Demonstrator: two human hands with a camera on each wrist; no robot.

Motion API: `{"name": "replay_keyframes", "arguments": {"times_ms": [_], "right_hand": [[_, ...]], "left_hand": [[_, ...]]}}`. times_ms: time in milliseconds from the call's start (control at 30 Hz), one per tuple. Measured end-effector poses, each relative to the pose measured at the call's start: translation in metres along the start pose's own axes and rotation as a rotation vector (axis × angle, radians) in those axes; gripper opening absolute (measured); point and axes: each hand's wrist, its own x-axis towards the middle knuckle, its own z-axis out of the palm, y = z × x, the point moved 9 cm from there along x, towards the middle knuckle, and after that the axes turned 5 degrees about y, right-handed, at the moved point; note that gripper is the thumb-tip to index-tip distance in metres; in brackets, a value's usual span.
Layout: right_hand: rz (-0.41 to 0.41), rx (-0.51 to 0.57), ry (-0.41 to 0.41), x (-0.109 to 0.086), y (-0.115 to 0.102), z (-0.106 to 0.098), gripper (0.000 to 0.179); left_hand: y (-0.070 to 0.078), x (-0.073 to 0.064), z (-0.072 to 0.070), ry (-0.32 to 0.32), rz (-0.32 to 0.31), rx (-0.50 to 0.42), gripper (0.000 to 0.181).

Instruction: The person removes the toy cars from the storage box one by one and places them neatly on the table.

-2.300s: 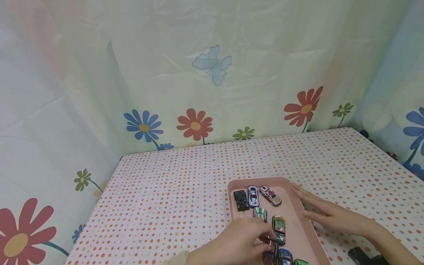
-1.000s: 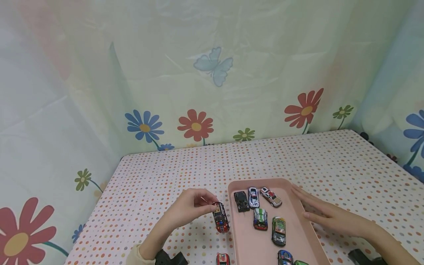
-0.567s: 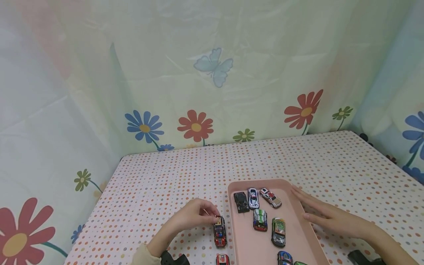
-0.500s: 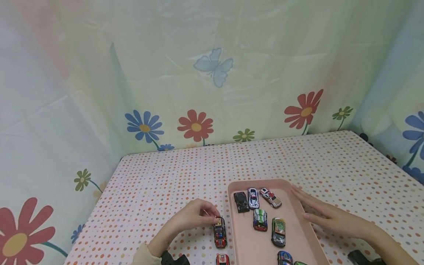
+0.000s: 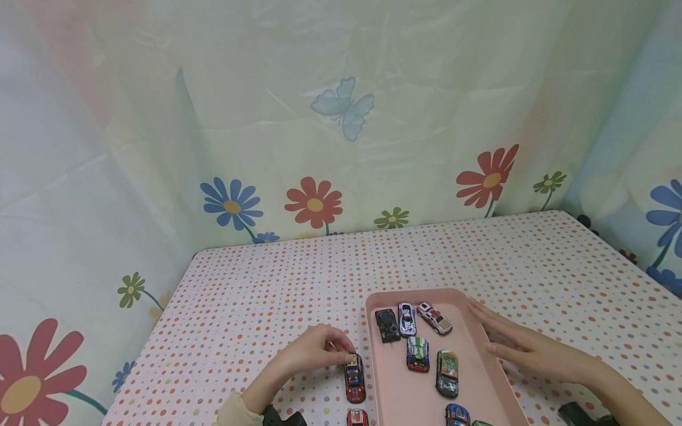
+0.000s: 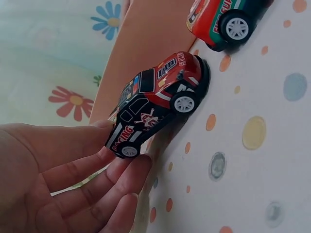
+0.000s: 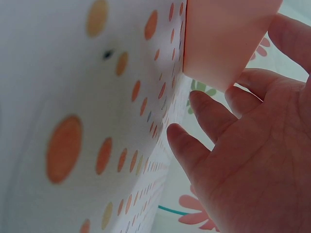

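My left hand [image 5: 309, 354] pinches the rear end of a black-and-red toy car [image 5: 354, 378] on the table, just left of the pink tray [image 5: 405, 396]. In the left wrist view, thumb and fingertips hold the toy car [image 6: 163, 90] by its tail, and its wheels are at the spotted tabletop. Another red toy car [image 5: 357, 417] lies right in front of it, partly cut off by the frame. My right hand [image 5: 538, 352] touches the tray's right side with fairly straight fingers. Seen from the right wrist, the tray's outer wall [image 7: 226, 41] meets those fingers.
Inside the tray are several toy cars, among them a black one [image 5: 387, 325], a white one [image 5: 407, 319], a green-striped one [image 5: 418, 354] and a blue one [image 5: 457, 415]. A flowered curtain [image 5: 256, 118] hangs behind the spotted table [image 5: 266, 284].
My left hand has carried the black-and-red toy car out of the tray to the left and set it down on the table, then shifted it slightly nearer. The right hand stays at the tray.
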Motion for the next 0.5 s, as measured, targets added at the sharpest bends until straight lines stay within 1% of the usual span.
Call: {"name": "replay_keyframes", "arguments": {"times_ms": [67, 200, 333, 467, 500], "right_hand": [[-0.002, -0.003, 0.003, 0.0001, -0.0007, 0.0001, 0.063], [-0.019, -0.010, 0.003, -0.0004, -0.0009, -0.0005, 0.062], [-0.016, -0.010, -0.002, -0.0008, -0.0002, -0.0007, 0.062], [-0.010, -0.014, -0.004, -0.0010, 0.0002, -0.0004, 0.062], [-0.021, -0.012, -0.005, -0.0012, -0.0003, -0.0004, 0.062]], "left_hand": [[0.0002, 0.0006, -0.0006, 0.010, 0.006, 0.042, 0.005], [0.0003, 0.0015, -0.0015, 0.026, 0.004, 0.087, 0.005], [-0.0002, 0.0020, -0.0011, 0.036, -0.008, 0.090, 0.006], [-0.0005, 0.0028, -0.0004, 0.046, -0.004, 0.090, 0.006], [-0.0005, 0.0029, -0.0003, 0.048, -0.002, 0.090, 0.005]]}}
